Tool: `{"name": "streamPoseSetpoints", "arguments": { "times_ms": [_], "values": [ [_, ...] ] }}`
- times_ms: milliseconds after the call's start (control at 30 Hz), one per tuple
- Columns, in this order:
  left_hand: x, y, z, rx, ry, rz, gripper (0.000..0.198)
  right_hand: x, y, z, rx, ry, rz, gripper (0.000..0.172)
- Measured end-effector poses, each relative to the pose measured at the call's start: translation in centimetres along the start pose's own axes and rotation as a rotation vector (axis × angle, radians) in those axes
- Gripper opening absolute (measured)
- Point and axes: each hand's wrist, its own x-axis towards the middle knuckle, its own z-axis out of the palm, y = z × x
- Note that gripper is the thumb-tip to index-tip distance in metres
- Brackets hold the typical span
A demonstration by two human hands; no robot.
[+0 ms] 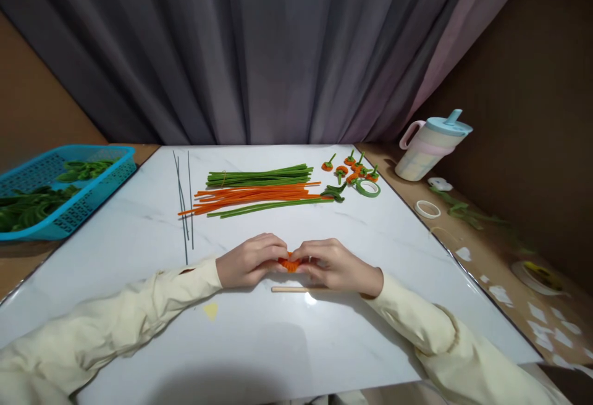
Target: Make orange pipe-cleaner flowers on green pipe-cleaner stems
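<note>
Between my two hands is a small orange coil of pipe cleaner (290,263), ridged and rounded, held just above the white tabletop. My left hand (254,259) pinches its left side, and my right hand (330,263) grips the right side; fingertips cover part of it. A thin wooden stick (290,289) lies on the table below, its right end under my right hand. Farther back are loose orange pipe cleaners (259,195), a tied bundle of green pipe cleaners (259,176) and a few lighter green ones (273,208).
Small orange pumpkin shapes with green stems (341,171) sit at the back right beside a green tape roll (368,189). Thin dark wires (189,207) lie left. A blue basket (99,192) holds green leaves. A tumbler (424,152) and paper scraps (500,295) are on the right.
</note>
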Motion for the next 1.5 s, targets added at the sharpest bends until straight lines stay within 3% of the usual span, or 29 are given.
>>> {"name": "streamPoseSetpoints", "arguments": {
  "times_ms": [267,533,667,800,933,1067,1300,1500],
  "values": [
    [-0.1,0.0,0.0,-0.061,-0.006,-0.016,0.018,0.1,-0.5,0.2,0.031,0.006,0.115,0.012],
    [0.2,0.4,0.0,0.338,-0.150,0.186,0.022,0.3,-0.7,0.3,0.061,-0.051,0.115,0.015],
    [0.3,0.5,0.2,0.405,-0.177,0.206,0.023,0.3,-0.6,0.3,0.051,-0.106,0.104,0.023],
    [0.2,0.6,0.2,0.294,-0.155,0.175,0.020,0.3,-0.6,0.1,0.056,-0.144,0.105,0.021],
    [0.2,0.8,0.1,0.211,-0.131,0.139,0.017,0.2,-0.7,0.4,0.041,-0.078,0.129,0.007],
    [0.2,0.7,0.3,0.234,-0.112,0.188,0.018,0.2,-0.7,1.1,0.007,-0.008,0.102,0.006],
    [0.2,0.1,0.8,0.324,-0.077,0.334,0.008,0.2,-0.5,1.5,-0.048,-0.064,0.079,0.014],
    [0.1,0.1,0.8,0.401,-0.034,0.373,0.010,0.3,-0.5,1.0,-0.066,-0.067,0.048,0.006]
  ]
}}
